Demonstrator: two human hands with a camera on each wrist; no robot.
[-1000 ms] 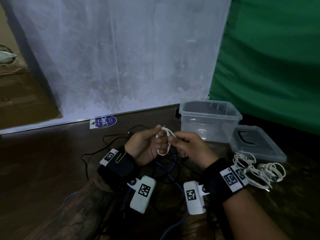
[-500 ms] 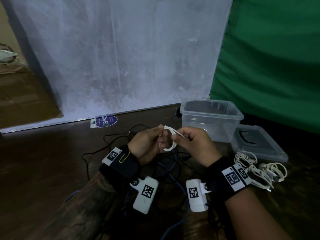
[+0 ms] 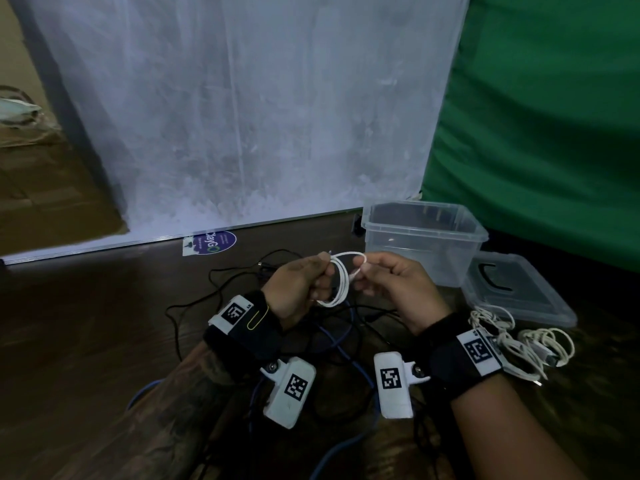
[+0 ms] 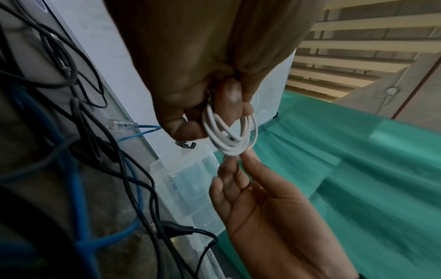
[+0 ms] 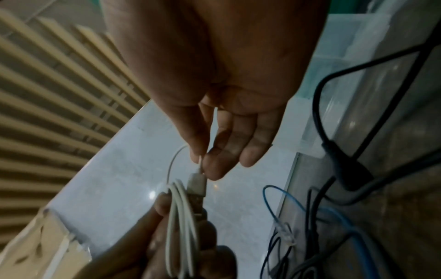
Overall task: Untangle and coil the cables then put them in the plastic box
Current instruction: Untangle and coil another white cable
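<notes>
- Grey-white panel: upright behind the work area; upper part cut off by the frame.
- Green cloth: hangs at the right behind the box; top and right edges run out of frame.
- Dark wooden floor: bears everything below; dim, its grain hard to read.
- Plastic box: clear, open-topped, standing beyond the right hand; nothing can be made out inside through its walls.
- Lid: clear with a dark handle mark, flat on the floor just right of the box.
- Black and blue cables: tangled on the floor under both wrists, largely hidden by the forearms; one blue end shows a clear plug in the left wrist view.
- White cable bundle: loose loops on the floor in front of the lid, partly hidden behind the right wristband.
- Left hand: fingers curled round the coil, gripping one side of its loops.
- Right hand: thumb and forefinger pinch the free end of the same cable just behind its plug; other fingers loosely extended.
- White cable: several small loops, held in the air between both hands, in front of the box and outside it; the plug is blurred in the right wrist view.
- Round sticker: on the floor at the panel's foot; print too small to read fully.
</notes>
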